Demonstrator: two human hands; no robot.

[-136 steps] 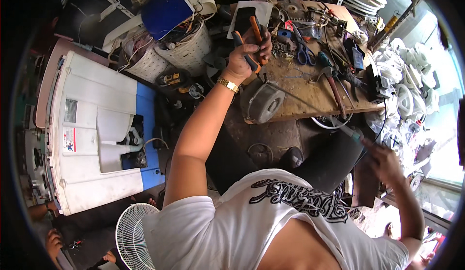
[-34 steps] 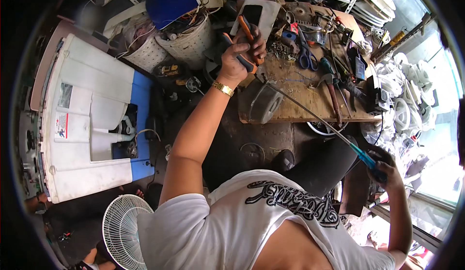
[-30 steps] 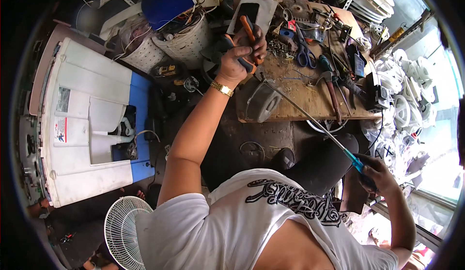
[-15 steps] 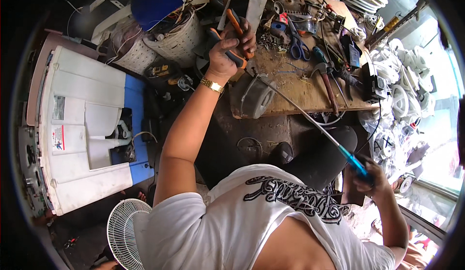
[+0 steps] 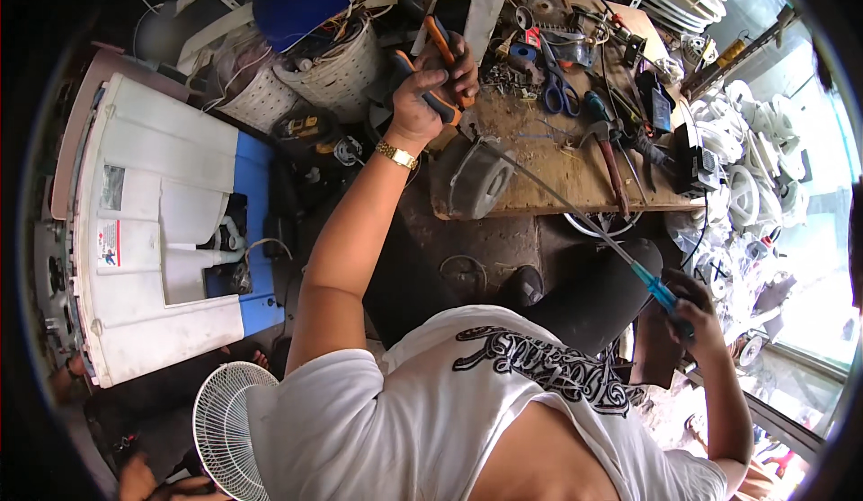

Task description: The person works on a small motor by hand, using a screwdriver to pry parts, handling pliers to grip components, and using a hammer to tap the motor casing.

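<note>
Pliers with orange and black handles (image 5: 439, 43) are in my left hand (image 5: 431, 88), which is closed round them above the near left part of the bench. Their jaws point down toward the far end of a long screwdriver (image 5: 584, 217); whether they grip its tip I cannot tell. My right hand (image 5: 697, 317), at the lower right, holds the teal handle of this screwdriver, its fingers loosely bent about it. The shaft slants from there up to the left, passing over a translucent grey plastic housing (image 5: 481, 182) at the bench's near left corner.
On the wooden bench (image 5: 539, 173) lie blue scissors (image 5: 559, 92), a hammer (image 5: 607, 155), screws and a phone (image 5: 449, 11). White plastic parts (image 5: 746, 186) pile up at right. A white washing machine (image 5: 135, 303) and a fan (image 5: 225, 429) are at left. Another person's limb (image 5: 135, 478) shows lower left.
My right hand and the screwdriver handle have shifted slightly upward, and its fingers have loosened or changed their hold. My left hand stays nearly in place. More of the other person's limb shows at lower left.
</note>
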